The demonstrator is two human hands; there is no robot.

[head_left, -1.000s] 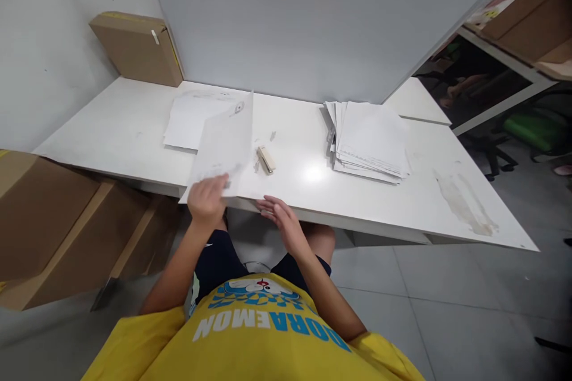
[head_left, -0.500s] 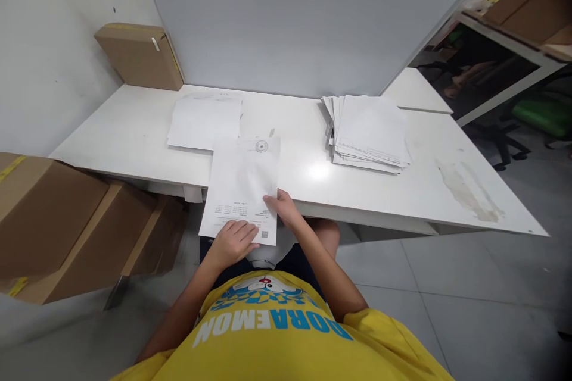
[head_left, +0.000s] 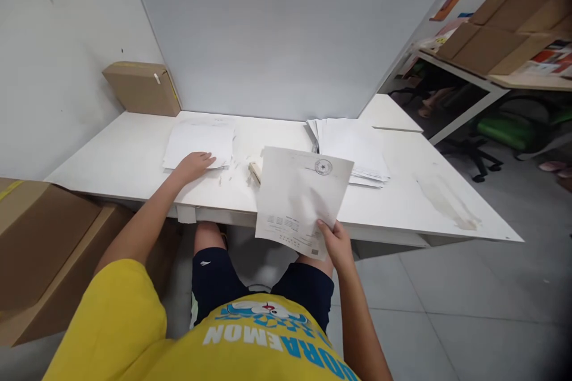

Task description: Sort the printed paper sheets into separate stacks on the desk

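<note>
My right hand grips the lower right edge of a printed sheet of paper, thumb on top. The sheet hangs tilted over the desk's front edge, with a round stamp near its far end and small print near me. My left hand lies with fingers stretched out on the front of the left paper stack. Between the two stacks, a small beige object sits on the desk, partly behind the held sheet; I cannot make out its kind. Small scraps lie around it.
On the white desk a fanned paper stack stands at the right, partly covered by the sheet. A cardboard box leans in the back left corner. Larger cartons stand at the lower left. A grey panel closes off the back.
My left hand has let go of the sheet and moved up and left onto the left stack. My right hand has carried the sheet to the right, uncovering the beige object.
</note>
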